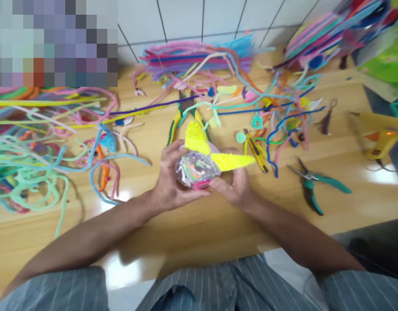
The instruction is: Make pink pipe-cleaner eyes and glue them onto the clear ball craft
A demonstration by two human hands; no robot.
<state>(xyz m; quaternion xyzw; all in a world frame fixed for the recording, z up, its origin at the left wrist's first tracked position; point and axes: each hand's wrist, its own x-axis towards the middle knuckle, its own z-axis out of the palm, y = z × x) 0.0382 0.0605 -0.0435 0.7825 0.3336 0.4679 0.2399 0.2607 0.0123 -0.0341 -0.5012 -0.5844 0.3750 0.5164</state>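
the left hand (169, 177) is curled around one side of one round thing (197, 169), and the right hand (236, 188) grips the other side, with its thumb by one pink bit (202, 185) at the bottom edge. the round thing is held in front of the person, over the middle of one wooden table (147, 233). its face is shiny and grey with swirls of color. two yellow pieces stick out from it: one wide piece (196, 137) points away from the person, and one long pointy piece (233, 161) points to the right, over the right hand. just past the round thing is one pair of pliers (173, 125) with green and yellow handles, partly hidden. to the right are one small mint green disc (240, 137), one yellow knife (255, 151) beside it, and one pair of teal cutters (333, 183) with the blades apart. farther right is one yellow glue gun (382, 138) with one orange light. on the left is one big messy pile of fuzzy sticks (33, 172), too many to count, with one blue cone (108, 140) at its edge. two fat bundles lie at the back, one in the middle (199, 58) and one on the right (318, 41).
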